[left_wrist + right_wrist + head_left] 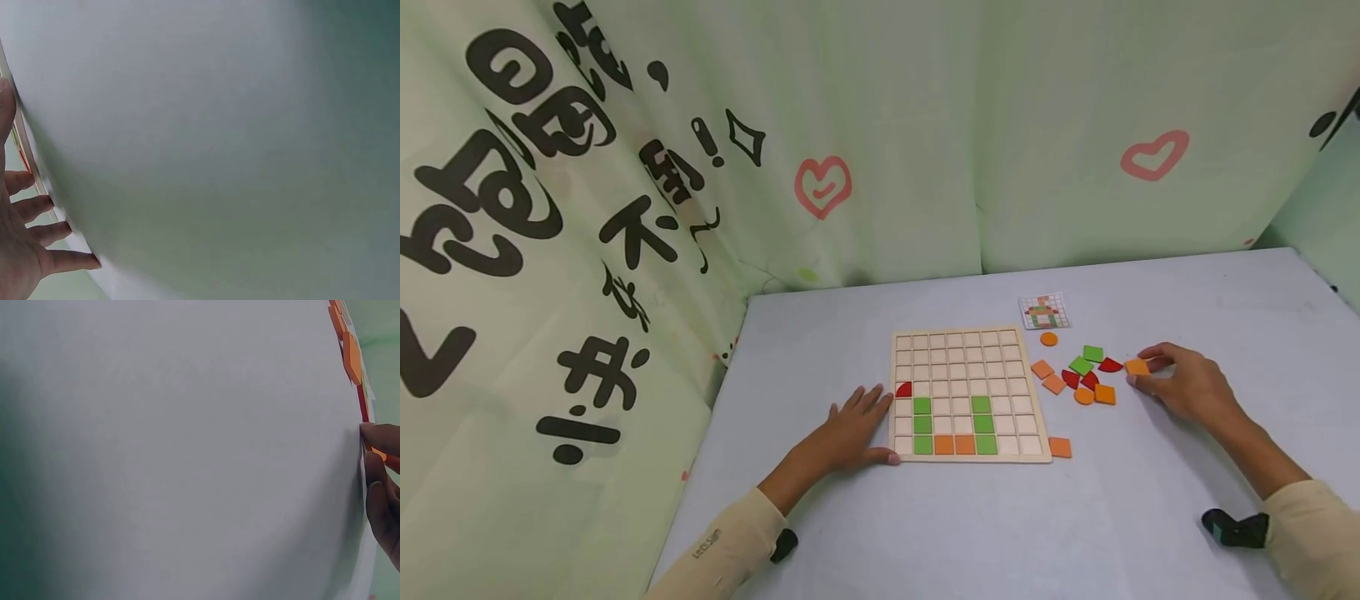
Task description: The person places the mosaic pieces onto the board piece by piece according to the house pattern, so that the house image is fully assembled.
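A wooden grid board (957, 364) lies on the table, holding green tiles in two columns, two orange tiles (953, 445) in the bottom row and a red quarter-circle tile (904, 389) at the left edge. My left hand (848, 432) rests at the board's left side, fingers spread and straight, fingertips at the rim. To the right of the loose tiles, my right hand (1187, 382) pinches an orange square tile (1137, 367) between thumb and fingers. In the right wrist view those fingertips are close to the tabletop.
Several loose green, red and orange tiles (1081, 365) lie right of the board. One orange square tile (1060, 447) sits by its lower right corner. A small pattern card (1044, 311) lies behind the pieces. Curtains (910, 150) hang at the table's back and left.
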Motion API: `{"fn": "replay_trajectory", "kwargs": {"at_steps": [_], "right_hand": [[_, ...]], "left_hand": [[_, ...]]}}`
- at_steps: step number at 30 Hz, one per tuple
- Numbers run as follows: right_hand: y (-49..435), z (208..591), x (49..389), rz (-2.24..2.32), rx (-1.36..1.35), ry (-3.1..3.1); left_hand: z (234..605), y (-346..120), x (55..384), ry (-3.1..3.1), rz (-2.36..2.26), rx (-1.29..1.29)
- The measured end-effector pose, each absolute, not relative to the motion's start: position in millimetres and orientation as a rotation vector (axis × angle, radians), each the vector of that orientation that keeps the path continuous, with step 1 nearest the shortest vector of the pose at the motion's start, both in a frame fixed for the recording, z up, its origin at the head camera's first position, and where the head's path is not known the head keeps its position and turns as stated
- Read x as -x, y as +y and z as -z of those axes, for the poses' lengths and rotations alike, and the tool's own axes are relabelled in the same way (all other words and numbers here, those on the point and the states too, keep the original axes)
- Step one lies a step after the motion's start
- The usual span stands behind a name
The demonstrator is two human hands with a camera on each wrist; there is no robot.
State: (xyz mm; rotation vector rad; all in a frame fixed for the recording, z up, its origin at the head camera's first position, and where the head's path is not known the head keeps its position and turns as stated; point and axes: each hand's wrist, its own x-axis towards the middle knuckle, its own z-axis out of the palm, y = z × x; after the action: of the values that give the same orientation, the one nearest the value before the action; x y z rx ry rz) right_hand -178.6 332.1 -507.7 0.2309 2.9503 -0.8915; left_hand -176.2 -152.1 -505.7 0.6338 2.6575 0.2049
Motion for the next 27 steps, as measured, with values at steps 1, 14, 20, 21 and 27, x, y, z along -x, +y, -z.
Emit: {"fn": "replay_trajectory", "kwargs": {"at_steps": [1, 14, 20, 21, 27], "right_hand": [[332, 508, 178, 0.897, -0.228, 2.951], [331, 505, 178, 1.022, -0.163, 2.883], [322, 501, 178, 1.065, -0.155, 2.866], [320, 500, 178, 1.071, -0.149, 2.859], [306, 494, 180, 1.116, -0.105, 2.781]], "left_hand": [[506, -152, 176, 2.657, -0.207, -0.631], [504, -152, 175, 2.661, -0.219, -0.638], [501, -152, 174, 2.662, -0.227, -0.639], [501, -152, 174, 2.662, -0.226, -0.639], [501, -153, 175, 2.66, -0.22, -0.64]]}}
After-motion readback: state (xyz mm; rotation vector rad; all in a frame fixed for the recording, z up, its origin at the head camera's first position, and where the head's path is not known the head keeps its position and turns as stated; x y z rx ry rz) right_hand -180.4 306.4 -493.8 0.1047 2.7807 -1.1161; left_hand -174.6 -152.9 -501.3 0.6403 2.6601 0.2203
